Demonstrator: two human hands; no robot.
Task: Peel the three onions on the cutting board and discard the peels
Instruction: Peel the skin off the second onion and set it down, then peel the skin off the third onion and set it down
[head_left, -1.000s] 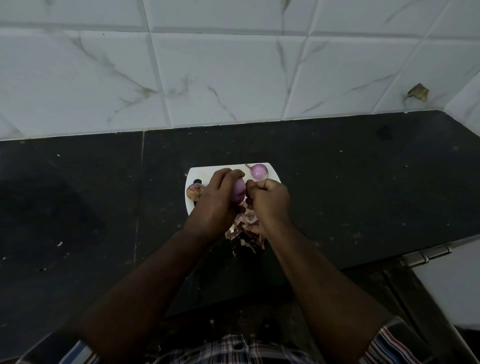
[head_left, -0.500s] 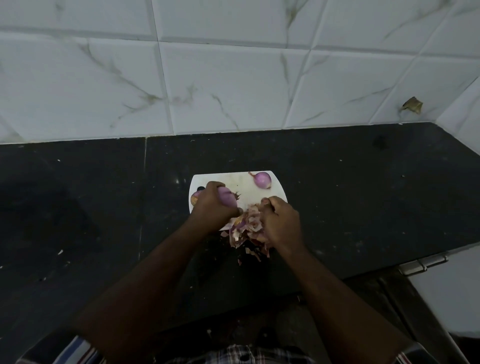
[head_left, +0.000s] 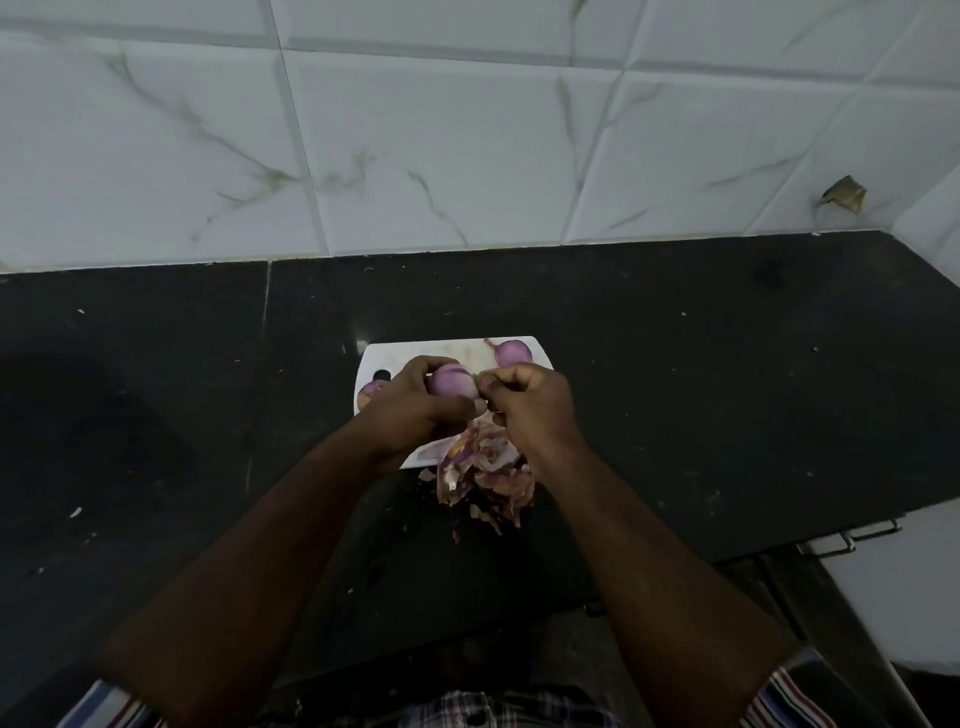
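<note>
Head view: left hand (head_left: 415, 410) grips an onion (head_left: 451, 382) over the board (head_left: 395, 353); right hand (head_left: 530, 405), fingers curled, pinches at its skin. Peels (head_left: 483, 467) spill past the board's near edge; dark counter (head_left: 727, 389) lies open on both sides.

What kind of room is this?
Most likely a kitchen: a dark stone counter against a white tiled wall, and a white cutting board with onions being peeled on it.
</note>
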